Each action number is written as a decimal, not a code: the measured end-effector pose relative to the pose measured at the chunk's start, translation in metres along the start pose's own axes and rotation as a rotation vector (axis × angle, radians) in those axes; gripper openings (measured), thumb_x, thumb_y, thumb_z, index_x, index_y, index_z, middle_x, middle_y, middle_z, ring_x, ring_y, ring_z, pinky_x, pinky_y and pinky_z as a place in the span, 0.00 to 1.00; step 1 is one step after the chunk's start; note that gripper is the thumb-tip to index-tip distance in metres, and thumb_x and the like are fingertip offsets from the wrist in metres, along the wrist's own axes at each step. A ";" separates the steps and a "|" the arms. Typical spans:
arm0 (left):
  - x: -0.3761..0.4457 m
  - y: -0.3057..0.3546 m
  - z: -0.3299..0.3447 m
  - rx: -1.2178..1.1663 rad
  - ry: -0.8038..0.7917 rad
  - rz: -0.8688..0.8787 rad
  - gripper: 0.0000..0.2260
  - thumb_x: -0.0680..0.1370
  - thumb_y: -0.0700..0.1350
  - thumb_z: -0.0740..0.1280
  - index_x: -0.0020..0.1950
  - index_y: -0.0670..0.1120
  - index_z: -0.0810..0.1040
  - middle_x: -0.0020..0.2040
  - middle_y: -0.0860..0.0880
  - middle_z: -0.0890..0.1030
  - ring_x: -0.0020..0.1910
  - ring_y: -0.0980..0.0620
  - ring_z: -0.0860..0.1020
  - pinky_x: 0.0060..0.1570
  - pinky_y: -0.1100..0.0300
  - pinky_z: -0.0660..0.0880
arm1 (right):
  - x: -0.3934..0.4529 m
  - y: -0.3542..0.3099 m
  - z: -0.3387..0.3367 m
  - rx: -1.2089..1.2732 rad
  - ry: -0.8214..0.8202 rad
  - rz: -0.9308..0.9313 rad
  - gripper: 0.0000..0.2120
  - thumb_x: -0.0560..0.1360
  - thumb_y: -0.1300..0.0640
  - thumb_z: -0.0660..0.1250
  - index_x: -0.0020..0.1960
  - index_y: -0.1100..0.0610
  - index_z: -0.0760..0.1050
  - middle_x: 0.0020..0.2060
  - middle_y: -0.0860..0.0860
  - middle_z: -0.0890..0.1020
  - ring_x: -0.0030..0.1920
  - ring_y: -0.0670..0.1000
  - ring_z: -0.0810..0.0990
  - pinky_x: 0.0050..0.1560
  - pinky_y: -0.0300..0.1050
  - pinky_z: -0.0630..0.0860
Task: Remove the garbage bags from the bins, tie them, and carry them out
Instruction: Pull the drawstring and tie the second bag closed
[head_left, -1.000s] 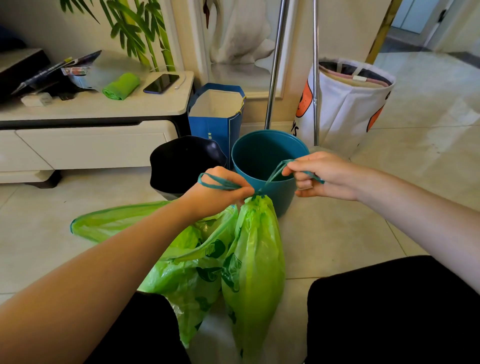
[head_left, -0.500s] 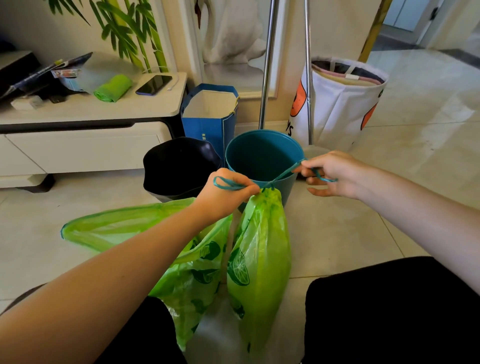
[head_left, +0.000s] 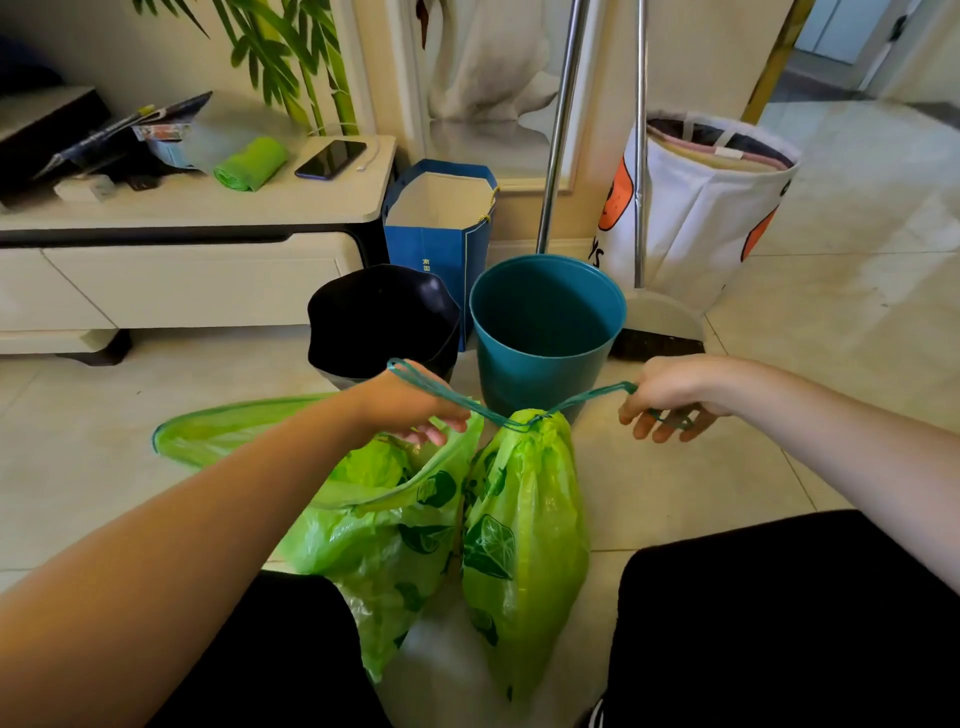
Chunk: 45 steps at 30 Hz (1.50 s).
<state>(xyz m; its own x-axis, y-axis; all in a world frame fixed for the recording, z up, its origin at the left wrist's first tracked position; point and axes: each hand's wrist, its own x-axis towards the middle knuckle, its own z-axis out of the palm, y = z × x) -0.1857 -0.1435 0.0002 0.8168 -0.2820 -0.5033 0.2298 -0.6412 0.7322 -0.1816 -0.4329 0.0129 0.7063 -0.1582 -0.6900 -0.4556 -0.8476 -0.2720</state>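
Two green garbage bags lie on the floor between my knees. The right bag (head_left: 524, 525) is cinched shut at its neck by a teal drawstring (head_left: 582, 399). My left hand (head_left: 410, 402) holds one loop of that string and my right hand (head_left: 675, 395) holds the other, both pulled taut sideways. The left bag (head_left: 374, 530) gapes open under my left hand. Behind them stand a teal bin (head_left: 545, 332) and a black bin (head_left: 379, 317), both without bags.
A blue paper bag (head_left: 441, 228) stands behind the bins. A broom and dustpan (head_left: 660, 322) lean at the right, next to a white laundry basket (head_left: 696, 208). A low cabinet (head_left: 171, 270) at the left holds a phone and a green bag roll (head_left: 249, 163).
My hands have moved further apart, drawing the string taut and closing the right bag's neck tighter. The view has tilted down slightly.
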 end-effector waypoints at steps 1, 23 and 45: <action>-0.003 0.000 -0.007 -0.043 0.039 0.005 0.08 0.77 0.44 0.68 0.51 0.40 0.82 0.46 0.45 0.85 0.34 0.52 0.80 0.34 0.63 0.73 | 0.000 -0.004 0.000 -0.085 0.029 -0.033 0.08 0.75 0.54 0.66 0.51 0.57 0.77 0.45 0.52 0.84 0.45 0.51 0.81 0.52 0.50 0.79; -0.056 -0.099 -0.127 0.429 0.583 -0.323 0.10 0.72 0.39 0.69 0.51 0.41 0.84 0.51 0.40 0.84 0.51 0.41 0.80 0.47 0.57 0.74 | 0.034 -0.136 0.059 -0.266 -0.006 -0.462 0.16 0.76 0.50 0.63 0.51 0.63 0.80 0.47 0.57 0.85 0.47 0.55 0.84 0.45 0.48 0.81; -0.086 -0.147 -0.157 -0.003 0.631 -0.628 0.10 0.67 0.33 0.75 0.46 0.30 0.82 0.27 0.43 0.82 0.35 0.43 0.82 0.50 0.45 0.81 | 0.039 -0.158 0.076 -0.246 0.220 -0.646 0.09 0.73 0.60 0.65 0.42 0.60 0.83 0.41 0.57 0.85 0.39 0.54 0.82 0.47 0.52 0.79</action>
<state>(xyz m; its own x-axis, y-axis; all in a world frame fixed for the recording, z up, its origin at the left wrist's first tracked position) -0.2069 0.0871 0.0080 0.6792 0.5672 -0.4659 0.7337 -0.5434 0.4080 -0.1234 -0.2663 -0.0217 0.8977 0.3362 -0.2848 0.2062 -0.8918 -0.4028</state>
